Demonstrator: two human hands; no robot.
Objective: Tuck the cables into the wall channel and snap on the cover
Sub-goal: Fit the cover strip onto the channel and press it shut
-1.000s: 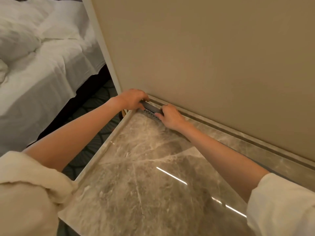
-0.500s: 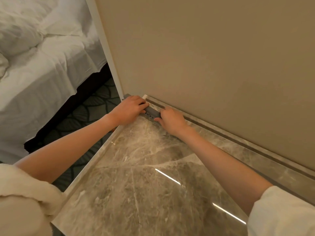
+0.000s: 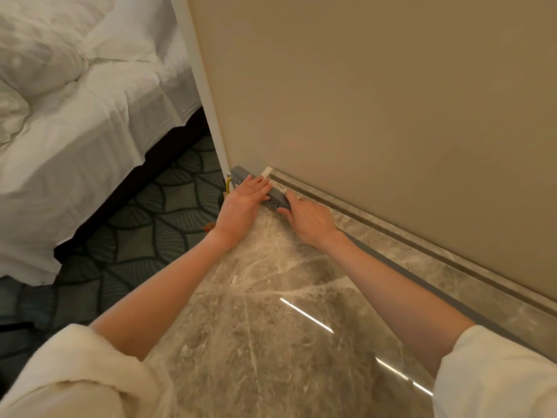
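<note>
Since half a second ago the left hand [image 3: 241, 206] has flattened, its fingers [image 3: 256, 184] now stretched out together and pressing on the one grey channel [image 3: 241, 173], whose left end has come into sight at the wall [image 3: 376, 101] corner. The right hand [image 3: 310, 220] pinches the channel's right end, fingers [image 3: 289, 196] curled over it. One yellow cable [image 3: 228, 185] loops out just left of the left fingers. Both hands rest over the marble floor [image 3: 271, 312]; one bed [image 3: 75, 116] lies well left.
</note>
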